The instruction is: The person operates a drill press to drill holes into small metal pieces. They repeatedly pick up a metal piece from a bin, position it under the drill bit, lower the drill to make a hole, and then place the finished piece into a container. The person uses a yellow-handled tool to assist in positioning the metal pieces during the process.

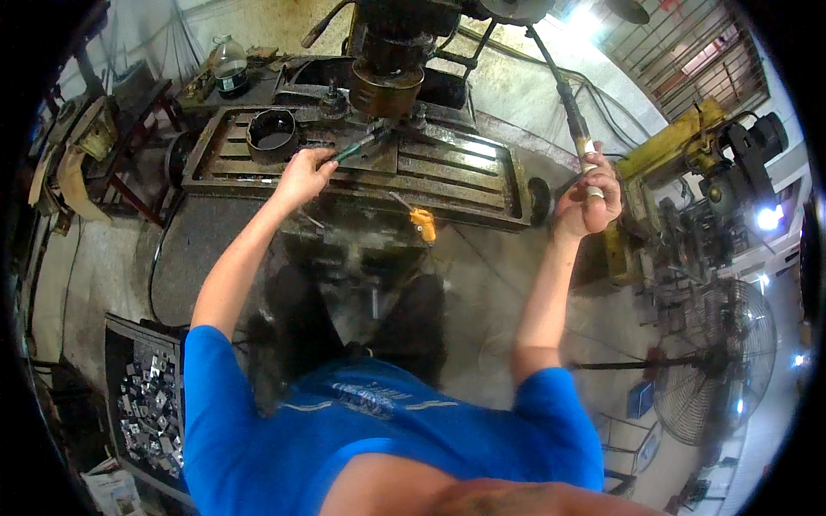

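My left hand (305, 176) is closed around the green handle of a brush (351, 151). The brush's dark tip reaches in under the machine's spindle head (387, 86), close to the workholding area; whether it touches anything is hard to make out. Over on the right, my right hand (589, 198) grips the pale end of a long machine lever (568, 103), which slants up to the machine. Below the spindle lies the slotted, oily machine table (456, 179). On its left part stands a round dark pot (272, 156) with dark liquid inside.
A yellow air gun (422, 222) hangs at the table's front edge. Lower left, a dark tray (142, 330) holds many small metal pieces. A clear bottle (231, 73) stands behind the table. To the right are a large fan (714, 361) and a yellow machine frame (662, 142).
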Tool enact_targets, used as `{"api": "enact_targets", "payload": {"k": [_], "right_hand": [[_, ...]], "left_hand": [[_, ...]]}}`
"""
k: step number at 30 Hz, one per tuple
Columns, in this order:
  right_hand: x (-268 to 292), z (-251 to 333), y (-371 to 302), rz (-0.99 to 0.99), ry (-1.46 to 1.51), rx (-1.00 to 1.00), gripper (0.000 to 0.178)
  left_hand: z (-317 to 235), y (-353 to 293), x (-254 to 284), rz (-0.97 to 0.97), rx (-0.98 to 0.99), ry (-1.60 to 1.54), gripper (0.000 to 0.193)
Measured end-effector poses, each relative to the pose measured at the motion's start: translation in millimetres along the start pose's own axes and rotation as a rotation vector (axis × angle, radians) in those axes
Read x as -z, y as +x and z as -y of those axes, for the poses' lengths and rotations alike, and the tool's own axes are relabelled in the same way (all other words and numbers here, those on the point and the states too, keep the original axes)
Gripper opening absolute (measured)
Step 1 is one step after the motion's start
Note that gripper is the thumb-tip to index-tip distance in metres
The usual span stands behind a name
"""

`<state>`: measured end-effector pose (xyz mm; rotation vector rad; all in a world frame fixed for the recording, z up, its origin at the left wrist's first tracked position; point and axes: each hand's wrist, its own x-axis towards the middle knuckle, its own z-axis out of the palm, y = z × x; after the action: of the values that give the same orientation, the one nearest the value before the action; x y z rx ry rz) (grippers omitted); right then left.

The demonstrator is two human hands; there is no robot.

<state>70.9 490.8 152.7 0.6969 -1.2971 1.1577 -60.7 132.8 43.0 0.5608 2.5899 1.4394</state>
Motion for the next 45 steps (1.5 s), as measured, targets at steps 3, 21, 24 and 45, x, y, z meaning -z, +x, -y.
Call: {"api": "enact_targets", "payload": {"k": [3, 21, 24, 45], "right_hand": [[1, 1, 0, 0.032, 0.018, 0.013, 0.025], [-10, 17, 31, -0.009, -0.024, -0.036, 0.026], [-5, 16, 39, 0.021, -0.089, -0.007, 0.026], [-10, 19, 118, 0.104, -0.135, 0.122, 0.02]], "left_hand": [[5, 3, -1, -0.017, -0.044, 0.023, 0.035], [13, 9, -3, -0.201, -0.282, 0.295, 0.031], [0, 7, -5, -0.159, -0.245, 0.29, 0.032], [0, 39, -32, -0.222, -0.252, 0.174, 0.031]]}}
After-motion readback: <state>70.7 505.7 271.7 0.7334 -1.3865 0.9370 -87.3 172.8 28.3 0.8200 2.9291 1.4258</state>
